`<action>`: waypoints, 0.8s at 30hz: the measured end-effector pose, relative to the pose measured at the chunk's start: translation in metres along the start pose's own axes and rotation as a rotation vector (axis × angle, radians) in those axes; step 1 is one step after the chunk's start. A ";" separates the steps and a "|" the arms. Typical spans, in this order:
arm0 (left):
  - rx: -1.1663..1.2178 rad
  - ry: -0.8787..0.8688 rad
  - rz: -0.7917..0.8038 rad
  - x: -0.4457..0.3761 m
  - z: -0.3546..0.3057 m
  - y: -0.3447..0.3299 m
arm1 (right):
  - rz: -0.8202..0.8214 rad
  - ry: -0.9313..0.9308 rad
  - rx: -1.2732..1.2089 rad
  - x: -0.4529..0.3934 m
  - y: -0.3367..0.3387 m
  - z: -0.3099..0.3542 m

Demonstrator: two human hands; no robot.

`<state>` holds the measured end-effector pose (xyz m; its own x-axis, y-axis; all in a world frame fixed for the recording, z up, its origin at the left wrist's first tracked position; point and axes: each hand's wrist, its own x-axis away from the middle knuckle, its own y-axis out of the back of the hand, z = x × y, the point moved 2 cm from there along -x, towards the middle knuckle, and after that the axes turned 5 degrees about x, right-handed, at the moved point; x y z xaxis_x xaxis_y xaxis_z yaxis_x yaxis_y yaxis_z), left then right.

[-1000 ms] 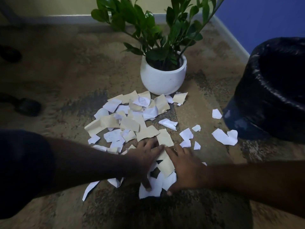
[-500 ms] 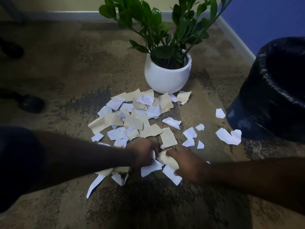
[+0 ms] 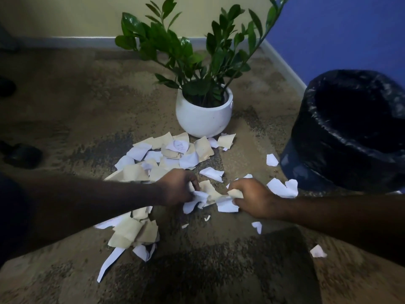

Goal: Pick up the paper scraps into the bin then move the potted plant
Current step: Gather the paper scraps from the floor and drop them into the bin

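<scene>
At the bottom of the frame lies mottled brown carpet (image 3: 219, 270), with one small white scrap (image 3: 317, 251) alone at lower right and a long white strip (image 3: 109, 263) at lower left. Just above that strip sits a heap of tan and white paper scraps (image 3: 133, 232), partly under the left forearm, which enters from the left edge in a dark sleeve.

In the middle of the frame the two hands meet over a crumpled bunch of scraps (image 3: 211, 197). The left hand (image 3: 177, 187) has its fingers curled round the left end of the bunch; the right hand (image 3: 252, 198) has its fingers and thumb curled round the right end, a tan piece and a white piece showing from its grip. A few tiny bits lie on the carpet just below the hands.

To the right of the right hand lies a large white torn piece (image 3: 283, 187), close to the base of the bin (image 3: 350, 137), which is lined with a black plastic bag and stands at the right edge.

Beyond the hands a wider spread of tan and white scraps (image 3: 173, 150) reaches up to the foot of the potted plant (image 3: 203, 115), a round white pot with glossy green leafy stems, standing upright at upper centre. Some scraps touch its base.

Farthest off, a pale skirting board runs under a yellow wall (image 3: 76, 16) and a blue wall (image 3: 350, 29). Two dark objects, too dim to identify, sit at the left edge.
</scene>
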<state>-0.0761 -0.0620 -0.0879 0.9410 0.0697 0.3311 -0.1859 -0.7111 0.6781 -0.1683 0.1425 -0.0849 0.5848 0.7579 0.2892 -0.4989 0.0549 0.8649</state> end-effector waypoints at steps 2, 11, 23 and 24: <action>0.040 0.014 -0.056 -0.002 -0.005 0.009 | -0.062 -0.036 -0.075 0.001 0.016 -0.005; 0.049 0.007 -0.191 -0.012 -0.026 0.036 | -0.360 -0.103 -0.299 -0.003 0.105 -0.010; 0.331 -0.135 -0.423 -0.035 -0.121 0.069 | -0.855 -0.166 -0.477 0.021 0.238 -0.049; 0.370 -0.146 -0.430 -0.036 -0.132 0.071 | -0.895 -0.202 -0.468 0.025 0.245 -0.057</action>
<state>-0.1602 -0.0229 0.0353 0.9442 0.3275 -0.0345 0.3075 -0.8391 0.4488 -0.3127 0.2120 0.1106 0.9399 0.1937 -0.2811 -0.0017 0.8261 0.5635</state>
